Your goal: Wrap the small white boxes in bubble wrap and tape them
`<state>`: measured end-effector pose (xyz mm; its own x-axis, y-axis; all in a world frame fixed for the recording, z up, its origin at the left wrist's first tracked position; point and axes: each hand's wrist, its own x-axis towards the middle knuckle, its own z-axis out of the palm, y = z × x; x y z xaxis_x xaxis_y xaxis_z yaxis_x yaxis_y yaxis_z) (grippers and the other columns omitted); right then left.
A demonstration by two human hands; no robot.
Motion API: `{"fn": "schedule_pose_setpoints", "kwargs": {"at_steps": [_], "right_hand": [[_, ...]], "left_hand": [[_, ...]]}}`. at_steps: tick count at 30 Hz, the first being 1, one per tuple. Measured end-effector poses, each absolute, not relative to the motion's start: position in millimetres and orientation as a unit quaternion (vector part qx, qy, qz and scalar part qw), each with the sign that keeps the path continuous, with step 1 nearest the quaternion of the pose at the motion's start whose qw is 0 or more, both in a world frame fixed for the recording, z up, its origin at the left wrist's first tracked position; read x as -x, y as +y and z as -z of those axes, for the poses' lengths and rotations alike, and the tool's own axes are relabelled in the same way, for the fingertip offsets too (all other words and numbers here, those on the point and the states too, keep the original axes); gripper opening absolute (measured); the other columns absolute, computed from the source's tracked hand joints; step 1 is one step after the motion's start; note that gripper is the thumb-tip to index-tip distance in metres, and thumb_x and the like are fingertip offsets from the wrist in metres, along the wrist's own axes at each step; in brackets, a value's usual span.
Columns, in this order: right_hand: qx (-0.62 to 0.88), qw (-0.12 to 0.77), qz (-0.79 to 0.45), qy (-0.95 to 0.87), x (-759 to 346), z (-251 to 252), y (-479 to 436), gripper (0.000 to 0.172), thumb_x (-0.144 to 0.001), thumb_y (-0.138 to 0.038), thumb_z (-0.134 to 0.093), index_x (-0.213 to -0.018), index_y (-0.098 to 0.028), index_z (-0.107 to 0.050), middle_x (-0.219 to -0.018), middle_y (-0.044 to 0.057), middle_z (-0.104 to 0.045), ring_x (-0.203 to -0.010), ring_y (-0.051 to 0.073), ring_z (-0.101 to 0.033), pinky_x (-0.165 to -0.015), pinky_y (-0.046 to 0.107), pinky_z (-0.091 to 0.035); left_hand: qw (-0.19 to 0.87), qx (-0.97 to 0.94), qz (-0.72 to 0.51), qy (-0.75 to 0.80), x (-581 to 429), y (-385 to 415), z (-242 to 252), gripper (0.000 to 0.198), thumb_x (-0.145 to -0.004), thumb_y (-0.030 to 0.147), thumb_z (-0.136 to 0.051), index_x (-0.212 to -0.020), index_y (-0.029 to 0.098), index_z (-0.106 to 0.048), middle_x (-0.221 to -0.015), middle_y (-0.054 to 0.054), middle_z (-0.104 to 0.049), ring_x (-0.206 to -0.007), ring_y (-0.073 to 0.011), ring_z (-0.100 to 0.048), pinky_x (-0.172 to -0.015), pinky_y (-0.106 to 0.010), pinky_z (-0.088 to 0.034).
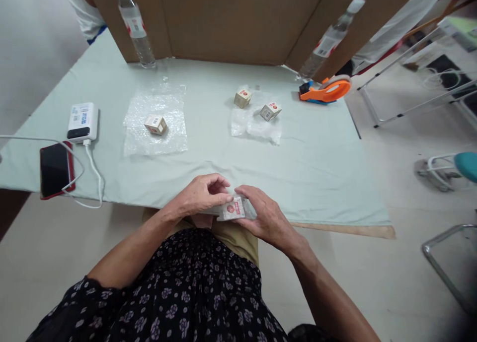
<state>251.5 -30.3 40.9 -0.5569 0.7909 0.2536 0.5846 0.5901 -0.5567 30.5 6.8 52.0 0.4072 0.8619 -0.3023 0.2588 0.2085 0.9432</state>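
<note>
Both my hands meet at the near edge of the table, closed around a small white box with a red round mark, wrapped in clear bubble wrap (234,209). My left hand (201,195) pinches the wrap from the left and top. My right hand (263,217) cups the box from the right. Farther out, a similar small box (155,124) lies on a sheet of bubble wrap (138,144). Two more small boxes (242,98) (270,110) sit by a crumpled piece of clear wrap (253,127).
An orange tape dispenser (326,90) lies at the far right. Two water bottles (135,25) (328,40) stand against a cardboard wall. A white power bank (82,122) and a red-cased phone (55,169) lie at the left, joined by a cable. Chair frames stand at the right.
</note>
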Motion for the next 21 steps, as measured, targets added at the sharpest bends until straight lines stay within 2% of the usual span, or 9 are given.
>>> {"fn": "schedule_pose_setpoints", "kwargs": {"at_steps": [4, 9, 18, 21], "right_hand": [[0.379, 0.241, -0.232, -0.863, -256, -39, -29, 0.057, -0.087, -0.025, -0.068, -0.138, -0.026, -0.043, -0.127, 0.012, -0.065, -0.115, 0.029, -0.064, -0.094, 0.048, -0.058], [0.374, 0.239, -0.247, -0.861, -258, -36, -27, 0.058, -0.087, -0.025, -0.069, -0.139, -0.026, -0.044, -0.130, 0.013, -0.064, -0.118, 0.029, -0.064, -0.096, 0.049, -0.057], [0.370, 0.245, -0.261, -0.857, -258, -31, -27, 0.057, -0.087, -0.025, -0.069, -0.139, -0.027, -0.046, -0.131, 0.011, -0.065, -0.119, 0.028, -0.063, -0.098, 0.048, -0.057], [0.371, 0.256, -0.267, -0.852, -259, -30, -29, 0.055, -0.087, -0.023, -0.068, -0.138, -0.026, -0.048, -0.129, 0.010, -0.065, -0.119, 0.027, -0.063, -0.098, 0.047, -0.056]], "left_hand": [[0.614, -0.610, -0.201, 0.459, -29, 12, -53, 0.019, -0.079, 0.030, -0.062, -0.086, 0.015, -0.071, -0.079, 0.000, -0.069, -0.071, -0.0121, -0.059, -0.066, -0.023, -0.044], [0.572, -0.632, -0.203, 0.481, -29, 13, -52, 0.019, -0.080, 0.029, -0.056, -0.076, 0.015, -0.068, -0.071, 0.001, -0.066, -0.066, -0.0113, -0.055, -0.062, -0.022, -0.040], [0.519, -0.669, -0.214, 0.487, -32, 16, -45, 0.018, -0.084, 0.028, -0.050, -0.075, 0.016, -0.060, -0.071, 0.002, -0.058, -0.066, -0.0114, -0.048, -0.060, -0.023, -0.037], [0.539, -0.660, -0.211, 0.479, -35, 17, -45, 0.018, -0.084, 0.028, -0.049, -0.075, 0.016, -0.060, -0.072, 0.002, -0.058, -0.066, -0.0115, -0.049, -0.061, -0.024, -0.038]]}}
